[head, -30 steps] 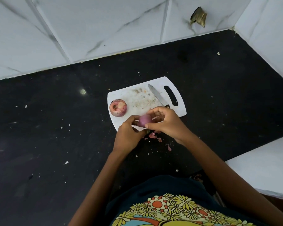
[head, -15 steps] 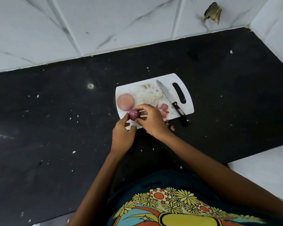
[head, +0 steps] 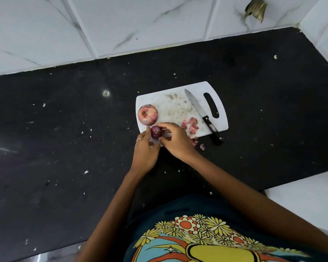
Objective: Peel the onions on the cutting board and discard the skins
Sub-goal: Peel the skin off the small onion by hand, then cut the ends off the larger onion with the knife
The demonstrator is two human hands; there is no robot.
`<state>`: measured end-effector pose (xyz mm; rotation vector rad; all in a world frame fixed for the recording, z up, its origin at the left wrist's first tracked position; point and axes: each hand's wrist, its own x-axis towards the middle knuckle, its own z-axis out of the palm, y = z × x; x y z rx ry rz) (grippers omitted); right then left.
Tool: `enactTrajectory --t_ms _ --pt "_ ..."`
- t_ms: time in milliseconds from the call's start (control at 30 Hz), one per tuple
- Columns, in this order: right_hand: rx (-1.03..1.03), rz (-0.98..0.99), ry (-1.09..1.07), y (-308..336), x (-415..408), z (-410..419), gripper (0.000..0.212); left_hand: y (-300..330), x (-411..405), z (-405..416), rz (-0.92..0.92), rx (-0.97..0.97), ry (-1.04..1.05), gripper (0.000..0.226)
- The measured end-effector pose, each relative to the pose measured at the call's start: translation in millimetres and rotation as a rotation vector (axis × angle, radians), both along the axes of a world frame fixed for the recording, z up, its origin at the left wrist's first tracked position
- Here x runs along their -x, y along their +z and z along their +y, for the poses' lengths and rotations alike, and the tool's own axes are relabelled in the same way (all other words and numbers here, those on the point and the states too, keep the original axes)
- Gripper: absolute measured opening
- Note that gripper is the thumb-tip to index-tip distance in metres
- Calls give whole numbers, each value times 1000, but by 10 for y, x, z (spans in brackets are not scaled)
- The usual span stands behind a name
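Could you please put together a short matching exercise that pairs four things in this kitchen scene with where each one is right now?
Things:
1. small purple onion
2. large pink onion
3. knife
4. onion skins

Places:
A. lying loose on the cutting board near its front edge, between the hands and the knife
B. held between the left hand and the right hand
C. lying slantwise by the board's handle slot, black handle poking over the front edge
D. resting alone on the board's left end

Pairs: 1-B, 2-D, 3-C, 4-A
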<state>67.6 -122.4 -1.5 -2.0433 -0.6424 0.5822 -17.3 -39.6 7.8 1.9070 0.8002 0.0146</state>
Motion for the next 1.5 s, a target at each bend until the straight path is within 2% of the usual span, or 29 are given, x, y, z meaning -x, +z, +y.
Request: enactTrajectory --t_ms 300,400,533,700,900,1067,1300,1500 --pt "8 21 -8 32 -20 -13 43 -86 -42 9 -18 20 -27 53" --pt "27 32 -10 43 -51 -23 44 -98 -44 -2 -32 6 1 57" --pt "35 71 -17 86 -87 -54 45 -88 -32 -5 -39 35 150 65" --pt "-2 95 -68 158 -123 -92 40 -69 -85 113 -165 -21 347 51" --pt "-41 102 -100 211 -178 -108 38 -16 -397 324 -66 -121 284 62" --pt "-2 158 -22 262 -208 -55 47 -51 -503 410 5 -134 280 68" --pt "91 241 137 312 -221 107 62 -26 -528 454 -43 -77 292 60" --pt "-59 204 20 359 -192 45 60 157 -572 345 -151 -195 282 65"
